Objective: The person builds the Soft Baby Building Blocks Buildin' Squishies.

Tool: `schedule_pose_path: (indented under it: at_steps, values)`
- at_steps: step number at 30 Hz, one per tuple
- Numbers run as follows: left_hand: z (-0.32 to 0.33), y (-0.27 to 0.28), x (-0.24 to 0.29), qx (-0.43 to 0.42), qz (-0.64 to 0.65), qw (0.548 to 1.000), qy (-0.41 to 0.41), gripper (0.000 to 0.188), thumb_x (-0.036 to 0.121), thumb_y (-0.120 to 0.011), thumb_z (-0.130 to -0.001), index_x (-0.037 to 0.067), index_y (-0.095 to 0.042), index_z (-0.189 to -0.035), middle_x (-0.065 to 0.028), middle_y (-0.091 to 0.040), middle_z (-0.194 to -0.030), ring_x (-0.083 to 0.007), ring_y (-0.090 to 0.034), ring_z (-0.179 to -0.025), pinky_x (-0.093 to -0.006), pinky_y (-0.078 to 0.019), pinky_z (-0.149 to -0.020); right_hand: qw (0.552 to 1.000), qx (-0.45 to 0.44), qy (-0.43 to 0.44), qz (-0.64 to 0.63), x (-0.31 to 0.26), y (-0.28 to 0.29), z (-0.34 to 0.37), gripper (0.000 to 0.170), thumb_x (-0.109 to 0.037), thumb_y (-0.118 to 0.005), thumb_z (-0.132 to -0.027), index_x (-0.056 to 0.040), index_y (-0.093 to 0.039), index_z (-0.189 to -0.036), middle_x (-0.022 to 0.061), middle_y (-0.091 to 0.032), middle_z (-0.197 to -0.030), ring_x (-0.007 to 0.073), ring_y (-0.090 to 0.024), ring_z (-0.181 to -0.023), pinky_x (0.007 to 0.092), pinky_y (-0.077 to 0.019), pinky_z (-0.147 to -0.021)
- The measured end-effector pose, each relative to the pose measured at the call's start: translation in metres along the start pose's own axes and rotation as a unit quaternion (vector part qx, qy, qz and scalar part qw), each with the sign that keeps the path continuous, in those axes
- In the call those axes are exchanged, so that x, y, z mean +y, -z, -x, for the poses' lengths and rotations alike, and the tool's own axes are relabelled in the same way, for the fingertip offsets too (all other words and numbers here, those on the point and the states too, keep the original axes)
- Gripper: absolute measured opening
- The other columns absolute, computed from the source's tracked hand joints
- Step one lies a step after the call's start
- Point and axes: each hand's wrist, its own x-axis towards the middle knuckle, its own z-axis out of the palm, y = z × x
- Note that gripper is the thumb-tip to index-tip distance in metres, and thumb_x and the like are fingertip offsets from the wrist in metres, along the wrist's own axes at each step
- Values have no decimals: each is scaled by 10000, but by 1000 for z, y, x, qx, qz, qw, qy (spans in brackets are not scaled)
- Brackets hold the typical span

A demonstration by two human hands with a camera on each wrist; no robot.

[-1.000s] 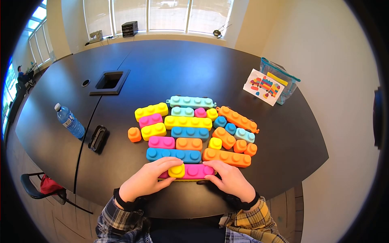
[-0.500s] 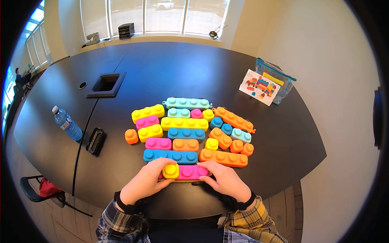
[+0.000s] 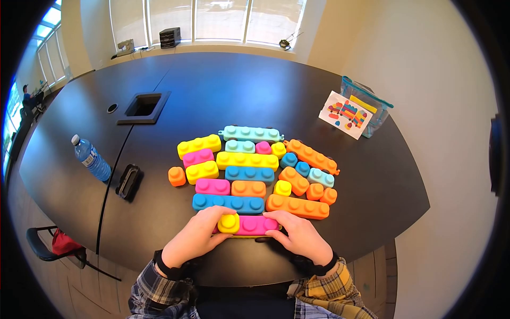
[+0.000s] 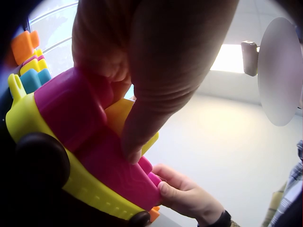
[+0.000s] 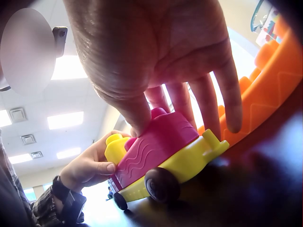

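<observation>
A yellow wheeled base (image 5: pixel 189 163) with dark wheels (image 5: pixel 162 184) carries magenta blocks (image 3: pixel 254 225). On top, toward the left, sits a small yellow block (image 3: pixel 228 223). The left hand (image 3: pixel 195 237) pinches the yellow block and the magenta one under it, thumb on the near side in the left wrist view. The right hand (image 3: pixel 300 238) grips the right end of the magenta block between thumb and fingers. In the left wrist view another magenta block (image 4: pixel 71 106) stands on the base beside the left hand.
Beyond the hands lie loose blocks: a long blue one (image 3: pixel 228 203), a long orange one (image 3: pixel 297 206) and several more. A bottle (image 3: pixel 91 158) and black case (image 3: pixel 128 182) stand left; a picture card (image 3: pixel 346 114) leans on a clear bag (image 3: pixel 378 111) at right.
The head view has shifted slightly and come back. Against the blocks behind, both hands and the held wheeled piece sit slightly further left than a second ago, with the same grip.
</observation>
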Motion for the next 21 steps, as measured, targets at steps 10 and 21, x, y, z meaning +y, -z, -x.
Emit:
schedule_pose_path:
  at_steps: [10, 21]
  values:
    - [14, 16, 8, 46, -72, 996, 8, 537, 105, -884, -780, 55, -642, -1256, -148, -681, -1218, -373, -648, -1117, -431, -541, -970, 1000, -14, 6, 21, -1, 6, -1, 431, -253, -763, -956, -90, -647, -1337, 125, -708, -1171, 320, -713, -1018, 397, -576, -878]
    - [20, 11, 2, 43, -57, 997, 25, 397, 64, -842, -805, 32, -662, -1157, -134, -691, -1158, -368, -654, -1080, -425, -545, -943, 959, 205, -128, 147, 77, 90, -6, 298, -202, -757, -927, -54, -715, -1182, 143, -738, -1133, 370, -707, -1046, 417, -571, -892]
